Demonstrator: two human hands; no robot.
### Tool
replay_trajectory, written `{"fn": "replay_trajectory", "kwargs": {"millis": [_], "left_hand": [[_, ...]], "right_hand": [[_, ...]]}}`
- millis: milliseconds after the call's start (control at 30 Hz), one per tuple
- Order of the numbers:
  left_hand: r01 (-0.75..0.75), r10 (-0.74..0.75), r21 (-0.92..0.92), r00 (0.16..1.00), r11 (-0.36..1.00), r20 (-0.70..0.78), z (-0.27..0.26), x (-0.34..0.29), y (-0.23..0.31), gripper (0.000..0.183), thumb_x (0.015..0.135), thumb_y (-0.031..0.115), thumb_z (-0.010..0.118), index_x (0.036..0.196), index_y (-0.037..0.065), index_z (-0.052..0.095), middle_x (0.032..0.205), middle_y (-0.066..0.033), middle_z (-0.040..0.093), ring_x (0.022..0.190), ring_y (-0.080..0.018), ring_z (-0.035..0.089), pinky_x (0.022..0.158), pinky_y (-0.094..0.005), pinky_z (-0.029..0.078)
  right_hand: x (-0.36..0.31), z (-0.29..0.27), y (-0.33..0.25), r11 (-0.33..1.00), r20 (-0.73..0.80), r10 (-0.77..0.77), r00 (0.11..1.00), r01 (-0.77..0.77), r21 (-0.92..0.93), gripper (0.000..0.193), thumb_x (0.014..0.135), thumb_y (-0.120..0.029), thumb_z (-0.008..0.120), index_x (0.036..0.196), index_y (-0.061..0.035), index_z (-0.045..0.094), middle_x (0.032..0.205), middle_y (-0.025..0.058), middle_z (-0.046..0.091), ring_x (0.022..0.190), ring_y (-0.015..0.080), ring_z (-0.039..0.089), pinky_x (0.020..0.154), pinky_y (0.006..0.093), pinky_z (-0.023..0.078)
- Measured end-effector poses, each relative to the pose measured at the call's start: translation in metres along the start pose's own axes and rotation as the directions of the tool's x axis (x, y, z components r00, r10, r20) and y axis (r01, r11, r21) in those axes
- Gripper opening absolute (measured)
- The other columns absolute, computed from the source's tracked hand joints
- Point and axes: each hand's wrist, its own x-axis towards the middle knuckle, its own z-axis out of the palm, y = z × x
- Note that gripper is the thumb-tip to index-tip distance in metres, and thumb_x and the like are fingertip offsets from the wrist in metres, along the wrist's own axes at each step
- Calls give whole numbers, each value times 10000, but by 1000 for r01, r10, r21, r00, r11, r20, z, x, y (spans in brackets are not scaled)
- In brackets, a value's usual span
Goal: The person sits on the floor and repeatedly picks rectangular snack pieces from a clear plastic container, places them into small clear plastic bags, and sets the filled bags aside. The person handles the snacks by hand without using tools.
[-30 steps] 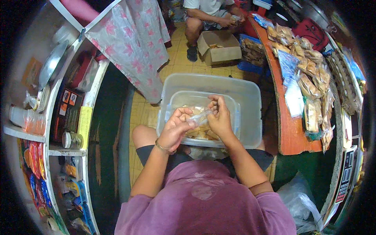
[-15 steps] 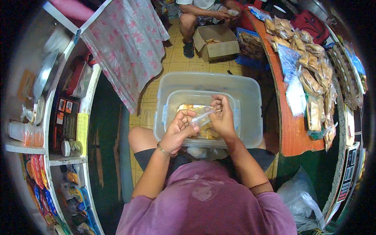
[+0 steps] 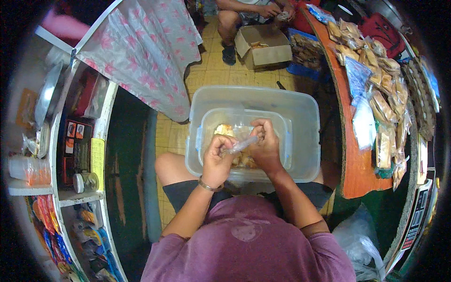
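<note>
Between my two hands is a clear plastic bag (image 3: 244, 144), bunched into a narrow strip. My left hand (image 3: 218, 160) pinches its left end, thumb against fingers. At its other end, my right hand (image 3: 266, 146) grips with thumb and fingertips, the fingers curled. Both hands are above a smaller translucent tub (image 3: 244, 112) that sits inside a large translucent tub (image 3: 315, 136) between my knees. Pale yellow and brown bread pieces (image 3: 224, 130) lie in the smaller tub, partly covered by my hands. What the bag contains, if anything, cannot be made out.
To the right, an orange-red table (image 3: 353, 169) bears many bagged breads (image 3: 384, 103). A shelf (image 3: 77, 199) with jars and packets stands at left, beside a flowered curtain (image 3: 141, 61). Ahead, another person (image 3: 230, 23) sits by a cardboard box (image 3: 268, 56). Plastic bags (image 3: 357, 237) lie at lower right.
The plastic between my hands has gone from a stretched film to a narrower, bunched strip. My left hand has turned slightly. The view has shifted a little.
</note>
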Motion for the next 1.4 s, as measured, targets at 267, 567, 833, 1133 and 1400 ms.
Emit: {"fn": "replay_trajectory", "kwargs": {"millis": [267, 567, 833, 1133, 1400], "left_hand": [[164, -142, 127, 976, 978, -167, 0, -3, 4, 266, 782, -26, 659, 939, 73, 469, 825, 6, 499, 725, -55, 479, 599, -225, 423], [-151, 244, 543, 964, 826, -103, -17, -3, 12, 437, 804, -35, 647, 1203, 47, 487, 950, -64, 557, 909, -141, 556, 796, -251, 452], [154, -146, 161, 987, 975, -61, -8, -12, 19, 387, 781, -37, 700, 1088, 59, 483, 951, -21, 530, 819, -107, 545, 722, -240, 476], [-285, 349, 656, 936, 699, 35, -10, -14, 24, 455, 742, -60, 715, 1125, 69, 507, 1007, -65, 568, 941, -167, 568, 824, -302, 468], [-19, 35, 230, 997, 973, -67, 4, -22, 22, 336, 780, -14, 692, 1007, 56, 455, 888, -30, 543, 825, -119, 546, 740, -264, 448]], "right_hand": [[3, 0, -9, 834, 278, 90, 956, -225, 504, 347, 792, 18, 661, 1093, -39, 497, 932, 35, 554, 854, 105, 557, 752, 221, 459], [-6, -2, -22, 988, 223, 85, 971, -111, 108, 322, 761, 40, 669, 1009, -72, 497, 851, -4, 531, 770, 87, 528, 677, 211, 424], [-1, -2, -27, 977, 206, 47, 977, -88, 195, 366, 737, 46, 707, 1028, -71, 518, 851, -8, 544, 755, 87, 517, 675, 240, 437], [-13, -5, -40, 994, 97, -55, 994, 63, -91, 282, 728, 3, 727, 941, -66, 554, 767, 9, 521, 725, 92, 516, 684, 229, 429], [-6, -11, -50, 822, -76, -389, 918, 308, -479, 290, 759, -29, 704, 1022, -62, 587, 828, 98, 556, 693, 219, 553, 630, 349, 462]]}}
